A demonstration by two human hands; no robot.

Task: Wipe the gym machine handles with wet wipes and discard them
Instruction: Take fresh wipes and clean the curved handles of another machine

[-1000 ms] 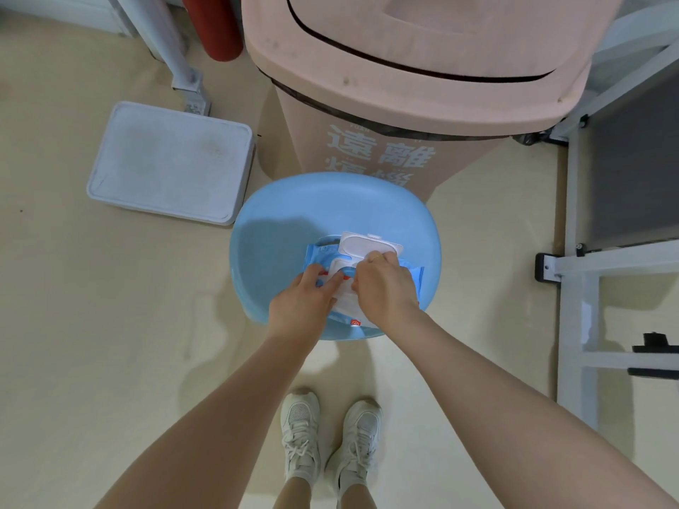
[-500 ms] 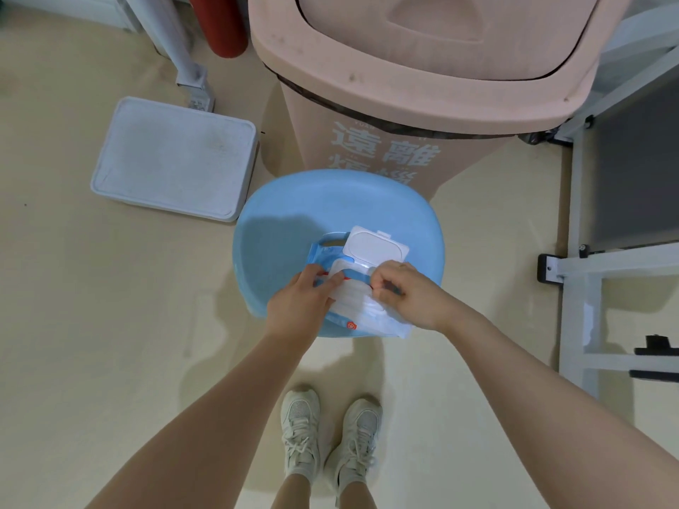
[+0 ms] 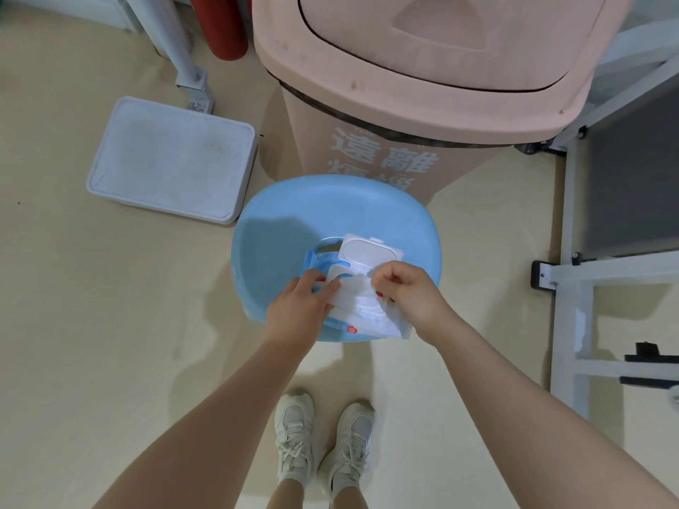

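While the wet wipes pack (image 3: 323, 266) sits on the blue stool (image 3: 279, 222) at centre frame, its flip lid (image 3: 369, 253) standing open toward 12 o'clock, the left hand (image 3: 297, 310) presses down on the pack's 9 o'clock end, fingers fairly straight. Right hand (image 3: 408, 295), at 3 o'clock of the pack, pinches a white wipe (image 3: 362, 306) that trails from the opening. So we're at the fetching step; no handle wiped yet, by my reading. Next comes a clean tug free, then carrying it to the machine frame (image 3: 573, 288) at 3 o'clock. Pink bin (image 3: 422, 67) waits at 12 o'clock.
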